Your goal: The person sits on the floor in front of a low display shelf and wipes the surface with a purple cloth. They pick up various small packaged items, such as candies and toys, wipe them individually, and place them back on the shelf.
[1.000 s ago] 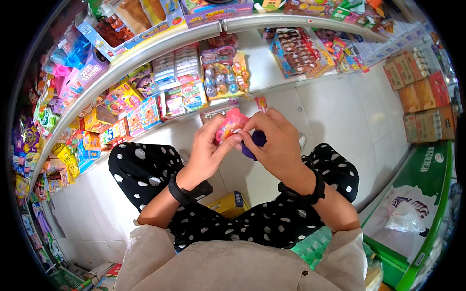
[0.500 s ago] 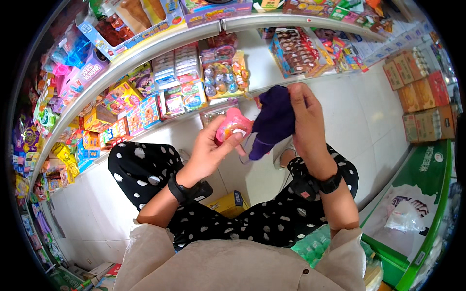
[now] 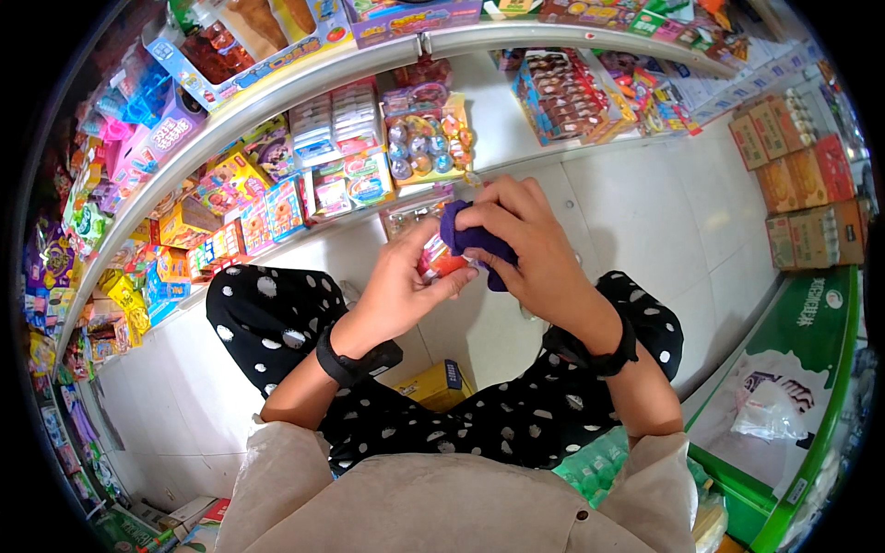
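My left hand (image 3: 392, 284) is closed round a small pink and red package (image 3: 444, 264); its exact kind is not clear, and fingers and cloth cover much of it. A dark purple cloth (image 3: 495, 251) is bunched in my right hand (image 3: 537, 241), with its fingers bent over it. The cloth presses against the top and right side of the package. Both hands meet above the floor between my knees, just in front of the low shelf.
Ahead, a shelf (image 3: 479, 115) carries a tray of round colourful capsules (image 3: 422, 152) and boxed sweets. A metal-edged upper shelf (image 3: 277, 97) curves above it. Cartons (image 3: 802, 235) stack at the right, beside a green-edged chest (image 3: 793, 369). A yellow box (image 3: 433, 385) lies between my legs.
My right hand has brought the purple cloth left and down onto the pink package. The cloth hung loose before and is now bunched against it. My left hand has barely moved.
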`<state>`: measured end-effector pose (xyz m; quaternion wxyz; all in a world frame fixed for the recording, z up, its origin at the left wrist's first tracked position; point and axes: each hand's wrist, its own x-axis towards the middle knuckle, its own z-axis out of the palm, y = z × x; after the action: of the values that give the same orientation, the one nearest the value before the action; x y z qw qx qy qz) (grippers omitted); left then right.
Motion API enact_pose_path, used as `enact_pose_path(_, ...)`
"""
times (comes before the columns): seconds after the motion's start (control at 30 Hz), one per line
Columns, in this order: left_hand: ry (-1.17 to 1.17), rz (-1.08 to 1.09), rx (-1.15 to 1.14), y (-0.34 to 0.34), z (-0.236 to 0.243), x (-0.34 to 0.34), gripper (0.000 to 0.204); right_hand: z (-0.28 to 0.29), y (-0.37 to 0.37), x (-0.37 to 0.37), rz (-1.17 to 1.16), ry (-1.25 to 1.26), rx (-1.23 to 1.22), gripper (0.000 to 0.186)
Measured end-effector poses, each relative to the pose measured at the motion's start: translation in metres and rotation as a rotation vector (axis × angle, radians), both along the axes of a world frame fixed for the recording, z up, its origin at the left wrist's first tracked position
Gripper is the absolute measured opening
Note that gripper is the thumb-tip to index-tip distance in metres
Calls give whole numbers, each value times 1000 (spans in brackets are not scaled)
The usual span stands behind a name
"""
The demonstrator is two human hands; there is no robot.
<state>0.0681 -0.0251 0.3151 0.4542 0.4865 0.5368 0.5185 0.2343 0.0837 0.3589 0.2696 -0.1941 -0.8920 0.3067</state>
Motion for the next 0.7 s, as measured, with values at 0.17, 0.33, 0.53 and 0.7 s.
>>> enact_pose_path(0.17,-72,48,69,-2,-4,2,34,-3,-5,-4,-60,47,-5,31)
enact_pose_path(0.33,-182,87,58,-5,-7,5,28,-9,-7,-7,-126,98,47,31)
enact_pose_path(0.53,-232,146,148,-8,-14,-2,29,-13,-9,-3,-166,65,122,29)
enact_pose_path(0.7,-230,103,283,0,11,-13,34,-41,-13,1,-146,-53,45,25)
